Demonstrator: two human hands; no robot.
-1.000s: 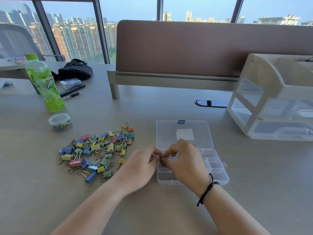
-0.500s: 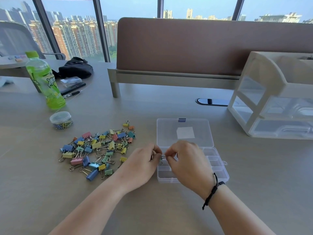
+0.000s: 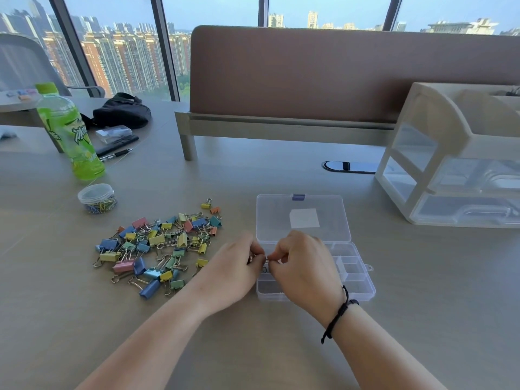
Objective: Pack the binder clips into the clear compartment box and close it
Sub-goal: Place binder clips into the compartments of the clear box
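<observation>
The clear compartment box (image 3: 357, 280) lies open on the desk, its lid (image 3: 302, 218) folded back flat behind it. A heap of coloured binder clips (image 3: 157, 246) is spread to its left. My left hand (image 3: 233, 271) and my right hand (image 3: 304, 266) meet over the box's left side, and both pinch one small binder clip (image 3: 264, 258) between their fingertips. Only its wire handles show; the hands hide the clip's body and the left compartments.
A green drink bottle (image 3: 70, 133) and a round tub of paper clips (image 3: 97, 198) stand at the far left. A black pouch (image 3: 121, 111) and pens lie behind them. A white drawer organiser (image 3: 455, 156) stands at the right, a brown desk divider (image 3: 337, 74) behind.
Both hands stay together over the box's left side with the same clip; their fingers have shifted slightly on it. The view has tilted a little. The heap is unchanged.
</observation>
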